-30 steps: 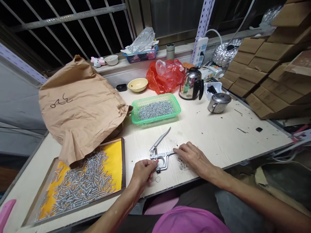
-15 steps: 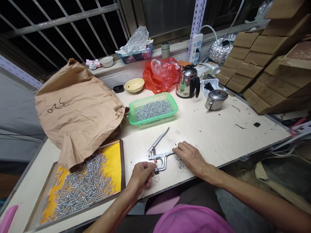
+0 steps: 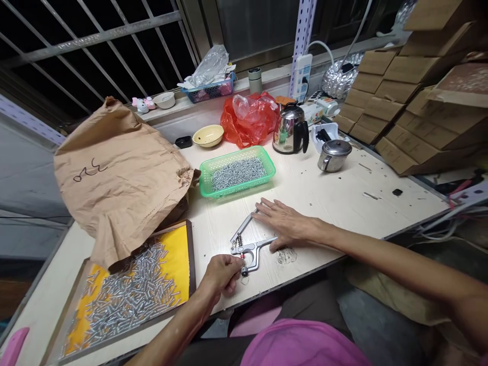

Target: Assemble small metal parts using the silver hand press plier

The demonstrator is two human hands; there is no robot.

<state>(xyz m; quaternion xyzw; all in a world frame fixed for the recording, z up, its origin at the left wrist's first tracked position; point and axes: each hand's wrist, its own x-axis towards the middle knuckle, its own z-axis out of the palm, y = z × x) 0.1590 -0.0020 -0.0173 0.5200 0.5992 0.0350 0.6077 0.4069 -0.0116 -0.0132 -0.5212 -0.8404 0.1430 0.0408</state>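
A pair of snap-fastener pliers [image 3: 254, 250] lies on the table with its spring-loaded handles apart and its jaw towards the left. At that jaw my left hand [image 3: 224, 273] is closed in a pinch; whatever sits between thumb and finger is too small to make out. My right hand [image 3: 284, 222] is open, fingers stretched across the end of the upper handle and thumb by the lower one. Left of my left hand, a shallow tray [image 3: 191, 259] with a yellow bottom holds many small metal pieces. Similar pieces fill a green plastic basket [image 3: 204, 189] beyond the pliers.
A large brown paper bag [image 3: 122, 173] leans over the tray's back. Behind the basket are a yellow bowl [image 3: 208, 135], a red plastic bag [image 3: 247, 124] and a kettle [image 3: 290, 129]. A lidded metal pot [image 3: 334, 155] stands right, near stacked cardboard boxes [image 3: 400, 96].
My right hand has gone from the lower handle's end up to the upper handle, its fingers spreading. My left hand stays at the jaw. The view has shifted slightly.
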